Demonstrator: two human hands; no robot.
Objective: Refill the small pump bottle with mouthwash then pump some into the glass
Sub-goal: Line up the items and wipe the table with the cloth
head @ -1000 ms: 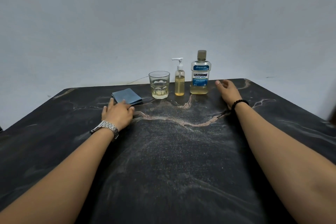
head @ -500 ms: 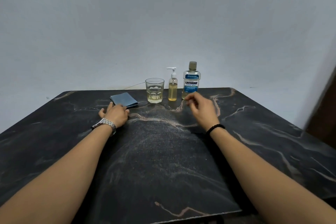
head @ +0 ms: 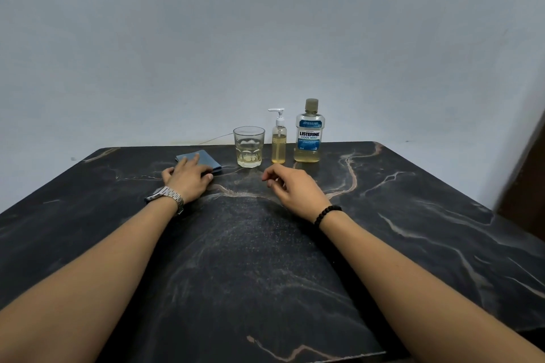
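Two bare forearms in view, no sleeves. Left hand [head: 188,178]: metal link wristwatch [head: 165,196] at the wrist, silver-toned, bracelet of brushed segments, dial turned out of sight. Right hand [head: 295,188]: bracelet of small round black beads [head: 326,214] at the wrist, single strand, snug fit. No rings or gloves visible on either hand.
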